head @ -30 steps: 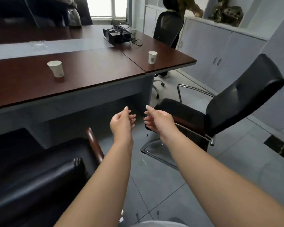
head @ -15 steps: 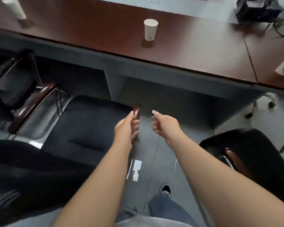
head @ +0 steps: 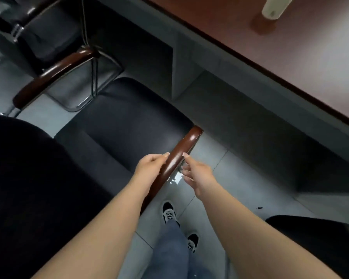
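Armrest (head: 186,144): brown wood, on the right side of a black chair (head: 129,125), running on a slant from the table (head: 310,57) side back toward the person. It lies between the two hands.

Left hand (head: 150,169): just beside the armrest's left edge, over the seat, fingers loosely curled, holding nothing visible. Its foremost fingertip meets the wood's edge; firm contact cannot be confirmed.

Right hand (head: 198,175): just beside the right edge, over the floor (head: 210,156), fingers loosely curled and apart, forefinger tip at the wood. Nothing is pinched.

Change from half a second ago: both hands then hung over the floor, with only the armrest's tip showing behind the left fingers. They have since come forward to flank the rail. The view has tipped further down, so the cup (head: 275,7) now sits at the top edge.
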`<state>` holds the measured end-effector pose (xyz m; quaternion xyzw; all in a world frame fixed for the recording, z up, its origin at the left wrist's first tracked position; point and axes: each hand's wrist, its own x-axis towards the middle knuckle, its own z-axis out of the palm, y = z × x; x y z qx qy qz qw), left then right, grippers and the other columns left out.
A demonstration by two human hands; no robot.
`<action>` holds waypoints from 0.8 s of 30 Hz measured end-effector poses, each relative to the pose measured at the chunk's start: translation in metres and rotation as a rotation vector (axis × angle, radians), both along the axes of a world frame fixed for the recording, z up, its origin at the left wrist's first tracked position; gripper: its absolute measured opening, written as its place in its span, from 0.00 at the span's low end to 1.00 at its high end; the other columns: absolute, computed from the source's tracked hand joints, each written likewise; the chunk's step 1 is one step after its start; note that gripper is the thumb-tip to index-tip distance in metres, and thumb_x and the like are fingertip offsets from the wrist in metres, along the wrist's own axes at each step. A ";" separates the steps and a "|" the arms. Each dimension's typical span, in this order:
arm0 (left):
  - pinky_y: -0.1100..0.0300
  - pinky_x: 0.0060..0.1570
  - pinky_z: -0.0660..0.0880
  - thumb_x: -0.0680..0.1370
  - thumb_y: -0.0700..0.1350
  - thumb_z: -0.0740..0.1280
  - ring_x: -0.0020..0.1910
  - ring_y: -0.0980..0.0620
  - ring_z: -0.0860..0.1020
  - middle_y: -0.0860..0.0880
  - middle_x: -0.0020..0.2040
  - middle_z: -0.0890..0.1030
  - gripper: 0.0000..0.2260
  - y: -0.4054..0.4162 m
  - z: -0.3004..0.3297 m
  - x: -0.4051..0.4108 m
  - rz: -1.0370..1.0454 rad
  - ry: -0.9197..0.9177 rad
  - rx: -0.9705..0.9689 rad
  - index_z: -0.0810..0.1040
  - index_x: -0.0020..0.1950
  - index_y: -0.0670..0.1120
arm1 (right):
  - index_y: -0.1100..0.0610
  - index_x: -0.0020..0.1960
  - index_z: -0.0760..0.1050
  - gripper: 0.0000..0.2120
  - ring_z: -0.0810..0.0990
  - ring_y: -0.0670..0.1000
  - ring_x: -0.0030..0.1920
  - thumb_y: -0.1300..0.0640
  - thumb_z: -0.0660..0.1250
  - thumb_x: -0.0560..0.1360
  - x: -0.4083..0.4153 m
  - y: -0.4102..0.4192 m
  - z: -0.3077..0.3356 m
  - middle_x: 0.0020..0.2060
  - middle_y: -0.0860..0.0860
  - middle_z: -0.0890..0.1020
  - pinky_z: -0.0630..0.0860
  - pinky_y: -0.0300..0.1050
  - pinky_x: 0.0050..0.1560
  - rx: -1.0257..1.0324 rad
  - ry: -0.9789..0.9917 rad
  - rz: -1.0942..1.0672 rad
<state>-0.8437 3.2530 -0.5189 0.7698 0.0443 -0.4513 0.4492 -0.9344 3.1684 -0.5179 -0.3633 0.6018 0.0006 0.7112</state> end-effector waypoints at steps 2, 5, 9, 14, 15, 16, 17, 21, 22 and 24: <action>0.61 0.44 0.72 0.74 0.52 0.69 0.40 0.54 0.77 0.49 0.45 0.80 0.11 -0.006 -0.018 0.003 -0.011 -0.039 0.044 0.80 0.50 0.45 | 0.56 0.43 0.72 0.11 0.73 0.44 0.36 0.49 0.66 0.75 0.009 -0.004 -0.010 0.36 0.48 0.73 0.75 0.38 0.46 0.028 0.004 0.008; 0.63 0.45 0.70 0.74 0.54 0.69 0.44 0.54 0.76 0.50 0.48 0.79 0.14 -0.011 -0.035 0.012 -0.073 -0.085 0.139 0.78 0.54 0.47 | 0.55 0.41 0.73 0.10 0.74 0.45 0.37 0.49 0.67 0.75 0.020 -0.007 -0.031 0.34 0.48 0.74 0.75 0.40 0.49 0.097 -0.028 -0.029; 0.64 0.41 0.72 0.75 0.58 0.65 0.40 0.54 0.77 0.51 0.43 0.80 0.13 -0.009 -0.044 0.014 -0.258 0.079 0.171 0.80 0.48 0.49 | 0.58 0.48 0.75 0.11 0.79 0.48 0.39 0.50 0.67 0.75 0.031 -0.012 -0.047 0.37 0.51 0.80 0.77 0.40 0.43 0.258 -0.118 -0.162; 0.60 0.45 0.76 0.71 0.57 0.70 0.39 0.52 0.80 0.47 0.41 0.83 0.11 -0.008 -0.047 0.024 -0.215 0.230 0.158 0.83 0.41 0.49 | 0.60 0.51 0.76 0.16 0.81 0.51 0.42 0.48 0.68 0.74 0.030 -0.026 -0.061 0.43 0.55 0.83 0.78 0.42 0.42 0.354 -0.112 -0.089; 0.60 0.44 0.75 0.71 0.56 0.71 0.39 0.51 0.80 0.46 0.41 0.84 0.11 -0.010 -0.046 0.025 -0.201 0.241 0.153 0.83 0.41 0.49 | 0.60 0.51 0.76 0.15 0.81 0.51 0.42 0.48 0.68 0.74 0.030 -0.031 -0.062 0.44 0.55 0.83 0.78 0.42 0.41 0.360 -0.108 -0.066; 0.61 0.44 0.75 0.71 0.55 0.71 0.40 0.51 0.80 0.46 0.41 0.84 0.10 -0.010 -0.044 0.025 -0.195 0.249 0.154 0.83 0.42 0.48 | 0.60 0.50 0.76 0.14 0.81 0.51 0.41 0.49 0.67 0.74 0.030 -0.033 -0.062 0.43 0.55 0.82 0.78 0.41 0.40 0.366 -0.098 -0.060; 0.61 0.44 0.75 0.71 0.54 0.71 0.41 0.51 0.80 0.46 0.42 0.84 0.10 -0.012 -0.042 0.024 -0.179 0.249 0.160 0.84 0.43 0.48 | 0.60 0.48 0.75 0.12 0.81 0.51 0.41 0.50 0.67 0.75 0.031 -0.035 -0.060 0.43 0.55 0.82 0.77 0.41 0.40 0.374 -0.085 -0.060; 0.63 0.43 0.76 0.71 0.53 0.71 0.38 0.53 0.81 0.46 0.43 0.85 0.11 -0.023 -0.031 0.025 -0.107 0.259 0.168 0.84 0.48 0.47 | 0.60 0.49 0.74 0.11 0.81 0.51 0.40 0.52 0.67 0.75 0.039 -0.048 -0.049 0.42 0.55 0.81 0.78 0.42 0.39 0.409 -0.073 -0.036; 0.62 0.44 0.76 0.71 0.54 0.72 0.37 0.52 0.80 0.46 0.42 0.84 0.12 -0.029 -0.031 0.024 -0.091 0.270 0.173 0.84 0.48 0.48 | 0.60 0.49 0.74 0.11 0.80 0.51 0.41 0.52 0.68 0.75 0.039 -0.056 -0.047 0.42 0.55 0.81 0.78 0.43 0.39 0.408 -0.064 -0.015; 0.59 0.44 0.75 0.69 0.57 0.72 0.36 0.50 0.79 0.45 0.40 0.84 0.14 -0.045 -0.026 0.023 -0.071 0.277 0.174 0.84 0.46 0.48 | 0.60 0.49 0.73 0.12 0.80 0.52 0.43 0.52 0.68 0.75 0.043 -0.075 -0.042 0.43 0.55 0.81 0.79 0.46 0.46 0.394 -0.049 0.035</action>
